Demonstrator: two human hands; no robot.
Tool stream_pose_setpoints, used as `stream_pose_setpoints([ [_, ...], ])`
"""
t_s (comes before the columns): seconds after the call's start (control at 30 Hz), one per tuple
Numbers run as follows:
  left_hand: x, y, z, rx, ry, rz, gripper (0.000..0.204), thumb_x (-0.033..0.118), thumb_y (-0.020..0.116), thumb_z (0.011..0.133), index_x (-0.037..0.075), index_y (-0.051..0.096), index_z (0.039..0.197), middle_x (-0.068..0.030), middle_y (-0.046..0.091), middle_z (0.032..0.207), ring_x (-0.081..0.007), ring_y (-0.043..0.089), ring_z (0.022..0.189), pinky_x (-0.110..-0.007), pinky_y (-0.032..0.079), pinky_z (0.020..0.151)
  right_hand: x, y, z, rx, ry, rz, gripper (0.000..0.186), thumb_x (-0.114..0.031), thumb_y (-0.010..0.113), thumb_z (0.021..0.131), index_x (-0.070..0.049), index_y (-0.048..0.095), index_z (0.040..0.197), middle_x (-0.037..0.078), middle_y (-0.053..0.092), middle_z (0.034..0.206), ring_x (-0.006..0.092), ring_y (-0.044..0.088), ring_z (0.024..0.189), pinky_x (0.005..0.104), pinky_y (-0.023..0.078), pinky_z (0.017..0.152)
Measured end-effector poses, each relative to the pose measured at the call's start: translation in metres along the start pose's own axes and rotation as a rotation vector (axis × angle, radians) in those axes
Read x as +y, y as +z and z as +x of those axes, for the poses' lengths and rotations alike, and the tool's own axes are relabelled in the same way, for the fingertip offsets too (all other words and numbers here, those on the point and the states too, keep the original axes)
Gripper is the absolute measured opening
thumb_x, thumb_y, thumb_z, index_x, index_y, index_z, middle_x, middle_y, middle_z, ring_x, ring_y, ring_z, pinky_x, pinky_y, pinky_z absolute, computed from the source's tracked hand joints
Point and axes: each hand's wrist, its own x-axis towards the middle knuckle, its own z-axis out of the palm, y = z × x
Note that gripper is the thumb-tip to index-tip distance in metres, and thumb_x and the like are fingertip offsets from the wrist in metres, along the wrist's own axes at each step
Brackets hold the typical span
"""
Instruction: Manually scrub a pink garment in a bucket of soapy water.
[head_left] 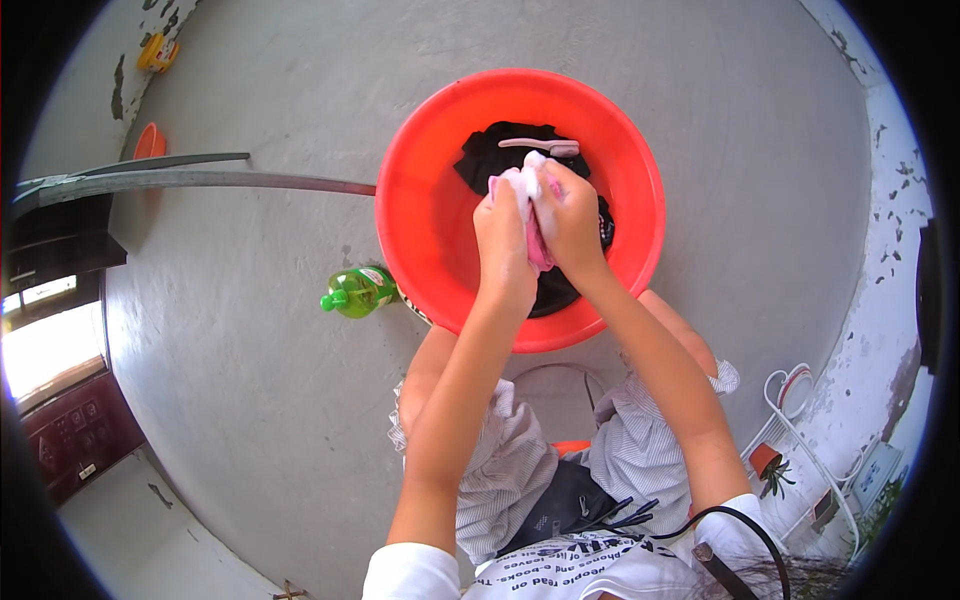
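Observation:
Both my hands are over a large red-orange basin (408, 215), closed side by side on a pink cloth (537, 245) covered in white suds. My left hand (503, 240) grips its left side, and my right hand (570, 215) grips its right side. Part of the cloth hangs down between my palms. Beneath, dark fabric (490, 155) lies in the basin, partly hidden by my hands. Resting on that fabric, beyond my fingers, is a brush (545, 146) with a pale pink handle.
Left of the basin stands a green bottle (358, 292) with a green cap. A long grey bar (220, 180) reaches in from the left toward the basin rim. At the right wall a white rack (800, 440) holds a potted plant (766, 462). An orange container (150, 142) sits far left.

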Motion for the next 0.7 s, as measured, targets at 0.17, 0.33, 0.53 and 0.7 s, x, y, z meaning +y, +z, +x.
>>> stream_pose_setpoints([
  [0.17, 0.004, 0.001, 0.003, -0.018, 0.008, -0.017, 0.032, 0.033, 0.039, 0.093, 0.006, 0.053, 0.103, -0.0051, 0.058, 0.095, -0.0154, 0.056, 0.085, -0.03, 0.046, 0.074, 0.003, 0.001, -0.001, 0.038, -0.036, -0.026, 0.021, -0.019, 0.053, 0.084, 0.002, 0.055, 0.079, 0.02, 0.054, 0.069, 0.0354, 0.056, 0.064, 0.0353, 0.043, 0.056],
  [0.33, 0.019, -0.016, 0.017, 0.048, 0.024, -0.132, 0.025, 0.037, 0.054, 0.086, 0.014, 0.053, 0.094, 0.001, 0.055, 0.083, -0.0105, 0.053, 0.077, -0.026, 0.045, 0.066, 0.0, 0.01, -0.019, -0.112, -0.435, -0.29, 0.015, -0.018, 0.059, 0.078, -0.003, 0.059, 0.076, 0.017, 0.055, 0.063, 0.0328, 0.055, 0.057, 0.0361, 0.043, 0.051],
  [0.53, 0.021, -0.007, 0.004, 0.045, 0.056, -0.076, 0.026, 0.037, 0.053, 0.087, 0.012, 0.054, 0.093, 0.0009, 0.054, 0.079, -0.0101, 0.052, 0.073, -0.026, 0.044, 0.064, -0.001, 0.011, -0.018, -0.049, -0.315, -0.16, 0.016, -0.018, 0.058, 0.079, -0.002, 0.058, 0.075, 0.017, 0.054, 0.061, 0.0318, 0.054, 0.054, 0.036, 0.042, 0.049],
  [0.7, 0.014, 0.0, -0.006, -0.071, 0.028, -0.001, 0.03, 0.034, 0.046, 0.09, 0.006, 0.054, 0.095, -0.0012, 0.056, 0.085, -0.0092, 0.053, 0.075, -0.025, 0.044, 0.065, 0.007, 0.005, -0.004, -0.004, -0.054, -0.036, 0.024, -0.022, 0.051, 0.086, 0.0, 0.055, 0.08, 0.02, 0.052, 0.066, 0.0349, 0.05, 0.058, 0.0341, 0.041, 0.053],
])
